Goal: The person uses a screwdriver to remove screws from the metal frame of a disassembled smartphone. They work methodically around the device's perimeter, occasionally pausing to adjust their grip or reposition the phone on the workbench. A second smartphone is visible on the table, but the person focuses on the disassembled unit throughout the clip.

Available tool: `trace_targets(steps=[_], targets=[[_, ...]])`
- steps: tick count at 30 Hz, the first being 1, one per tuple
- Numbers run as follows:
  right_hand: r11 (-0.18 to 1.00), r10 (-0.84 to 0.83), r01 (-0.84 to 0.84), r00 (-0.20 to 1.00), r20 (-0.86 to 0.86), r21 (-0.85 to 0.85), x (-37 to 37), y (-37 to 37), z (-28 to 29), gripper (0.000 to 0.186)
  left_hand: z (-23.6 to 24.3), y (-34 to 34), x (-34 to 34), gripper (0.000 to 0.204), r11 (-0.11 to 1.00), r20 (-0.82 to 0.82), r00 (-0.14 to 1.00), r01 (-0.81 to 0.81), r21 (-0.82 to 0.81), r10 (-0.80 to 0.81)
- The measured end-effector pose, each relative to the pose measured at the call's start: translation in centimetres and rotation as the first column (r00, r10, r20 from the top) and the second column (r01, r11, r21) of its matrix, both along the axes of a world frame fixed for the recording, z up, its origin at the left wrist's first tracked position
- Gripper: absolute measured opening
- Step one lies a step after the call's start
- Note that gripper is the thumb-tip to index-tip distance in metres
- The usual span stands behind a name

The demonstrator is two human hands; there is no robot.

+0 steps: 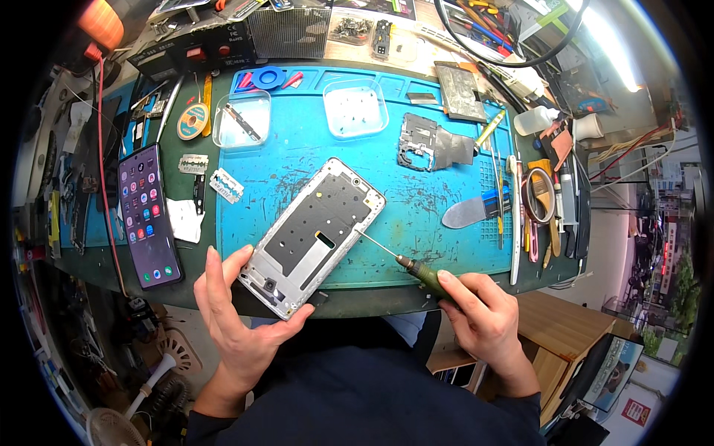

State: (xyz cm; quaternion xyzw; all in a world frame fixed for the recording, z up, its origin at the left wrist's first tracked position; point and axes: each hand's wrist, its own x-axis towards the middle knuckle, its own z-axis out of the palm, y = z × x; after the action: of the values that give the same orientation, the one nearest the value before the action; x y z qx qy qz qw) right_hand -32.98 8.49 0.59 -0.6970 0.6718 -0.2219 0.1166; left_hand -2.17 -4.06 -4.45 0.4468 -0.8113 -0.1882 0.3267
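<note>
My left hand grips a silver phone frame by its near end, thumb and fingers on opposite edges. The frame lies tilted diagonally over the blue mat, with a dark inner plate dotted with small holes. My right hand is closed round the green handle of a thin screwdriver, whose tip meets the right edge of the frame. Beyond them sit a dark internal phone part, a clear container with tiny pieces and another clear container.
A lit smartphone lies at the left beside razor blades and a solder wick spool. To the right are a metal spatula, brushes and tools. A black boxed device and a mesh holder stand at the back.
</note>
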Motion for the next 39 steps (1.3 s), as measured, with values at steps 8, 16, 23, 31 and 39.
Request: trace_targets(steps=[8, 16, 23, 31, 39], targets=[[1.0, 0.005, -0.005, 1.0, 0.0, 0.003, 0.02, 0.17, -0.07, 0.058, -0.41, -0.04, 0.1, 0.13, 1.0, -0.013, 1.0, -0.006, -0.014, 0.005], [0.999, 0.04, -0.04, 0.999, -0.01, 0.001, 0.16, 0.12, -0.02, 0.058, -0.36, 0.04, 0.12, 0.133, 1.0, -0.036, 0.999, 0.006, 0.009, -0.006], [0.999, -0.034, 0.034, 0.999, -0.009, -0.012, 0.06, 0.26, -0.3, 0.06, -0.42, 0.01, 0.16, 0.133, 1.0, -0.063, 0.998, 0.009, 0.022, -0.007], [1.0, -0.004, 0.004, 1.0, 0.0, -0.026, 0.21, 0.26, -0.54, 0.059, -0.31, -0.07, 0.1, 0.133, 1.0, -0.057, 0.998, 0.015, 0.013, -0.014], [1.0, 0.017, -0.017, 1.0, -0.018, -0.016, 0.23, 0.28, -0.47, 0.059, -0.33, -0.03, -0.02, 0.133, 1.0, -0.072, 0.997, 0.011, 0.016, -0.01]])
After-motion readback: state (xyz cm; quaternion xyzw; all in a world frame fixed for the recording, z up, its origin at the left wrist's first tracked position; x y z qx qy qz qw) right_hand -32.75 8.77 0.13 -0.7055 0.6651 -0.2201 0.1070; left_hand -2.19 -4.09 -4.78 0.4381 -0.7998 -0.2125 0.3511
